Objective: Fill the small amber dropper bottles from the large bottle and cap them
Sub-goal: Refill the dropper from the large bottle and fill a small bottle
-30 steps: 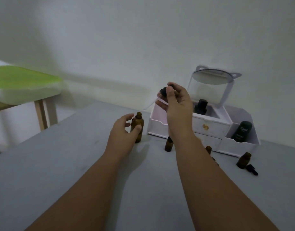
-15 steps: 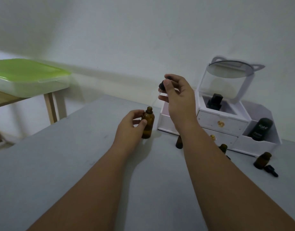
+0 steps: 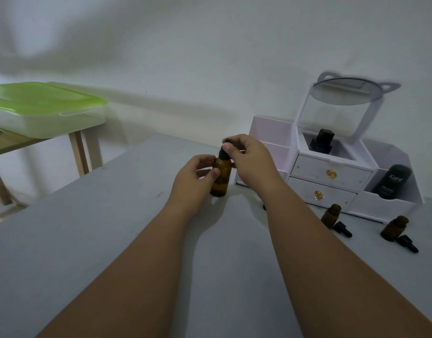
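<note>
Your left hand [image 3: 197,174] curls round the large bottle [image 3: 221,181], which stands upright on the grey table [image 3: 112,240] just in front of the white organiser [image 3: 332,167]; your right hand [image 3: 249,157] pinches the black dropper cap [image 3: 224,152] between thumb and fingertips, right at the bottle's neck; whether the cap is threaded on or only resting there cannot be told. This looks like the drawing step, with filling hardly begun; off to your right the nearer small bottle [image 3: 330,215] and the farther small bottle [image 3: 394,229] stand open, each with a loose cap [image 3: 342,229] lying beside it. Next, keep the left grip firm; lift the cap straight up clear of the neck; carry it level to the nearer small bottle.
</note>
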